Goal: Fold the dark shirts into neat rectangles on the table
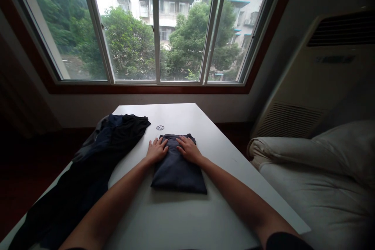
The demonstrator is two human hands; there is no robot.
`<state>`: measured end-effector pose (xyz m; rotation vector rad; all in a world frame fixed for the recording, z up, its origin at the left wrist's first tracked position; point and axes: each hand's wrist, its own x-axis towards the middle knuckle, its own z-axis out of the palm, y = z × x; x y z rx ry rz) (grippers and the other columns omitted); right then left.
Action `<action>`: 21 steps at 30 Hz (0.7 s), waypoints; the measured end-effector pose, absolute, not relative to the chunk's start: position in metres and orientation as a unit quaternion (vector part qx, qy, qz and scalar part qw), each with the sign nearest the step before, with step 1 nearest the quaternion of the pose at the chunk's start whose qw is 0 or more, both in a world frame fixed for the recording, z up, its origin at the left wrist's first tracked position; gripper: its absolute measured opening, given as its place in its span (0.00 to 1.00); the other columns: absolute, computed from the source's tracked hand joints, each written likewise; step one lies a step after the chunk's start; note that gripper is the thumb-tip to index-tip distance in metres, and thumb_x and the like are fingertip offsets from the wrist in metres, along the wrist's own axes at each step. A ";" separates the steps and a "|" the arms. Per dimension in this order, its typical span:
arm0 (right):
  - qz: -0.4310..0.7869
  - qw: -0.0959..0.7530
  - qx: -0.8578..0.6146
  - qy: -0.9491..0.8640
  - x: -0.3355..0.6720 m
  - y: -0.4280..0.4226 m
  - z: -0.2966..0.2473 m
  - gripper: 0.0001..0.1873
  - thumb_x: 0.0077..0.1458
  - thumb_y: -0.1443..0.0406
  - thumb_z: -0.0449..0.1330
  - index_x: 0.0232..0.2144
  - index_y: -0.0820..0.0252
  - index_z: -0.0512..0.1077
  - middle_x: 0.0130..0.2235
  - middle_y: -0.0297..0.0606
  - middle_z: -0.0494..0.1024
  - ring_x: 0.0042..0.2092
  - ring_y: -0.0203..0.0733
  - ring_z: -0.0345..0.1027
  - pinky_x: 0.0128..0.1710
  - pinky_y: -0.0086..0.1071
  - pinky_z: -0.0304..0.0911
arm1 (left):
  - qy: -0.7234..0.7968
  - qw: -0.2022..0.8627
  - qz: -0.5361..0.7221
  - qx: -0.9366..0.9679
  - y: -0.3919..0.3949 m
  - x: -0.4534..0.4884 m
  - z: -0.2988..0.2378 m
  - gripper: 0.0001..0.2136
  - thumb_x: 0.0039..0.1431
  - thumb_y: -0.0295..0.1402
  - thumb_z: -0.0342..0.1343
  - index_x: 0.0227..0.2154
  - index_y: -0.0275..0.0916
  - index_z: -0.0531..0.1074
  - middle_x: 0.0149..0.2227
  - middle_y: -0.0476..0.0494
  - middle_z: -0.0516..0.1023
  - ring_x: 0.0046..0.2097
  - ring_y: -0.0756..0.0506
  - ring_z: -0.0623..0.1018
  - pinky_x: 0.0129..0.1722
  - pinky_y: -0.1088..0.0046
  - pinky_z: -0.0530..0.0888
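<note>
A dark blue-grey garment, folded into a neat rectangle (179, 177), lies flat on the white table (181, 218). My left hand (157, 150) rests on its upper left part, fingers stretched out and apart. On the upper right part lies my right hand (189, 149), also flat with fingers spread. Both palms press on the cloth without gripping it. Between the hands the fabric looks smooth, and its collar-like far edge shows beyond the fingertips. What kind of garment it is, I cannot tell for sure.
Dark clothes (96, 164) lie heaped along the table's left side, partly over its edge. A small round black-and-white mark (160, 127) shows near the far end. To the right stand a pale padded sofa (316, 179) and a floor air conditioner (310, 74). Beyond the table is a window (156, 27).
</note>
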<state>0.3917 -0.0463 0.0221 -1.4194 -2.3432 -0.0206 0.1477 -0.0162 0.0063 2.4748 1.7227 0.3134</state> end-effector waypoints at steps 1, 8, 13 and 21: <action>-0.015 0.212 -0.510 -0.834 0.391 -0.046 0.022 0.28 0.73 0.55 0.50 0.70 0.55 0.65 0.72 0.46 0.62 0.73 0.52 0.53 0.72 0.53 0.48 | 0.569 0.055 0.103 0.814 -0.015 0.147 0.006 0.29 0.73 0.50 0.41 0.73 0.51 0.59 0.76 0.41 0.53 0.75 0.29 0.52 0.70 0.36 0.46; -0.007 0.164 -0.491 -0.856 0.378 -0.058 0.026 0.33 0.72 0.50 0.52 0.72 0.55 0.60 0.75 0.47 0.52 0.75 0.56 0.45 0.72 0.55 0.47 | 0.601 0.051 0.111 0.790 -0.009 0.141 0.008 0.29 0.73 0.51 0.41 0.73 0.52 0.59 0.76 0.39 0.53 0.75 0.28 0.50 0.70 0.35 0.43; -0.023 0.206 -0.504 -0.839 0.377 -0.063 0.032 0.33 0.73 0.51 0.51 0.73 0.56 0.59 0.76 0.48 0.49 0.76 0.55 0.41 0.74 0.54 0.42 | 0.620 0.071 0.134 0.770 -0.006 0.134 0.011 0.29 0.72 0.49 0.44 0.72 0.48 0.61 0.75 0.36 0.55 0.75 0.26 0.50 0.69 0.34 0.43; 0.025 0.231 -0.464 -0.855 0.362 -0.074 0.034 0.30 0.72 0.53 0.55 0.71 0.53 0.63 0.74 0.47 0.56 0.74 0.55 0.50 0.72 0.55 0.48 | 0.656 0.047 0.160 0.736 0.007 0.119 0.002 0.26 0.74 0.44 0.44 0.70 0.46 0.64 0.73 0.33 0.59 0.74 0.27 0.54 0.68 0.35 0.50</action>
